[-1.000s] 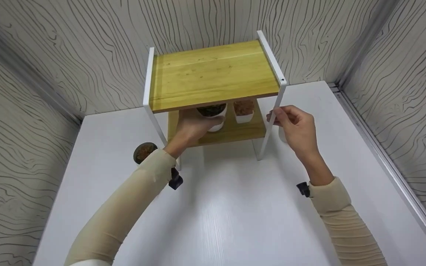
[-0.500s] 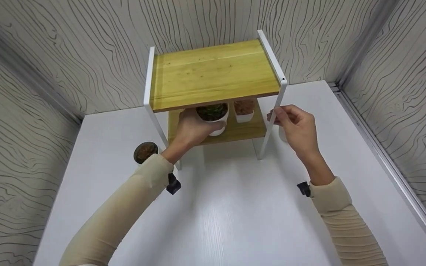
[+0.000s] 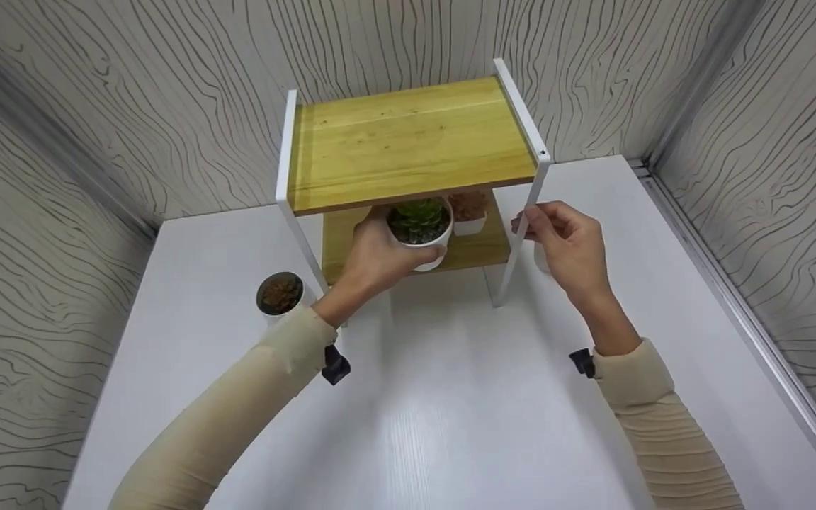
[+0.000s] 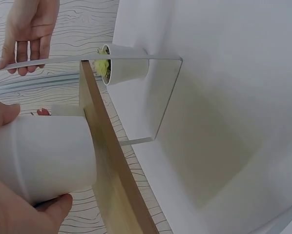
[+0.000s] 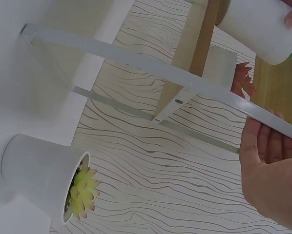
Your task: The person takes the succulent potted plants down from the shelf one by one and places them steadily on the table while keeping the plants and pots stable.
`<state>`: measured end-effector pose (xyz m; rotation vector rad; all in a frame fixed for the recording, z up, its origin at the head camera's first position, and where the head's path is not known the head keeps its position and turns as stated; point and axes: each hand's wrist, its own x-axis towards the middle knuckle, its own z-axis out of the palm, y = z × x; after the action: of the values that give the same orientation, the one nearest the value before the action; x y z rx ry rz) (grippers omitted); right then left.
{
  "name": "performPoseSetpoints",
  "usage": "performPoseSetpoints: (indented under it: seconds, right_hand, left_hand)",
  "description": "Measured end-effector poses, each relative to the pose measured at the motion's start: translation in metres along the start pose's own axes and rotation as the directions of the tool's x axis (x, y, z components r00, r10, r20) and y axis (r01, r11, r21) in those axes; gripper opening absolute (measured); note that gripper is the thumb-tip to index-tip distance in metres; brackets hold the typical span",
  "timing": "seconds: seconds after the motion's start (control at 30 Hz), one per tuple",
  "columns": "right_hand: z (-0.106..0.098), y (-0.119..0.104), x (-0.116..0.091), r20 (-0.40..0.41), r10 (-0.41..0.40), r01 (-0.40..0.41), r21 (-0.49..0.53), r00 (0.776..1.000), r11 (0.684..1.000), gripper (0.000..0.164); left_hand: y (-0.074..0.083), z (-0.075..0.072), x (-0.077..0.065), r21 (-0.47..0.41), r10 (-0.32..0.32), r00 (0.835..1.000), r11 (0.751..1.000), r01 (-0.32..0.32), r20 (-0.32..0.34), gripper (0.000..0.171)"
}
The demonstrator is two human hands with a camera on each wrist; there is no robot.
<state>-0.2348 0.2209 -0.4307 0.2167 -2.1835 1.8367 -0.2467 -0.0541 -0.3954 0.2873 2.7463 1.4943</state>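
Observation:
My left hand (image 3: 376, 256) grips a white pot with a green succulent (image 3: 420, 221), thumb around its front side. The pot is at the front of the lower shelf board (image 3: 480, 256), under the upper board (image 3: 408, 145); whether its base touches the wood I cannot tell. Just right of it and farther back stands a smaller white pot with a reddish plant (image 3: 469, 225). My right hand (image 3: 572, 248) holds the white front right post (image 3: 534, 190) of the rack between thumb and fingers. In the left wrist view the white pot (image 4: 48, 156) hides most of its plant.
Left of the rack, a white pot with a brownish plant (image 3: 280, 292) stands on the white table (image 3: 408, 425). A white pot with a yellow-green succulent (image 5: 43, 175) stands right of the rack, mostly hidden behind my right hand in the head view. Patterned walls surround the table.
My left hand has brought the potted succulent forward and to the right, out from under the upper board, so more green shows. My right hand stays on the post.

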Motion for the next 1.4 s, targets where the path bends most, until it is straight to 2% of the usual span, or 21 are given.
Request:
performPoseSetpoints:
  seconds: [0.2,0.6,1.0,1.2,1.4]
  right_hand:
    - [0.0,0.001,-0.001,-0.004,0.005,-0.005,-0.021,1.0,1.0,0.044]
    - [-0.001,0.0,-0.001,-0.007,0.023,-0.023,-0.034,1.0,0.999,0.041]
    - [0.002,0.001,-0.002,-0.007,0.009,-0.009,-0.009,1.0,1.0,0.04]
    - [0.002,0.0,-0.002,-0.012,0.012,-0.012,-0.015,1.0,1.0,0.035]
    - [0.002,0.0,-0.002,-0.01,0.006,-0.006,0.0,1.0,1.0,0.037]
  left_hand:
    - [0.003,0.002,-0.004,-0.005,0.005,1.0,1.0,-0.005,0.017,0.104]
    - [0.004,0.004,-0.018,0.008,0.014,0.999,1.0,-0.014,0.039,0.106]
    - [0.001,0.001,-0.033,-0.006,-0.052,0.998,0.999,0.053,0.035,0.105]
    - [-0.001,-0.002,-0.042,-0.017,-0.032,0.998,0.999,0.033,0.054,0.102]
    - [-0.004,-0.002,-0.051,-0.008,-0.029,0.998,1.0,0.03,0.061,0.101]
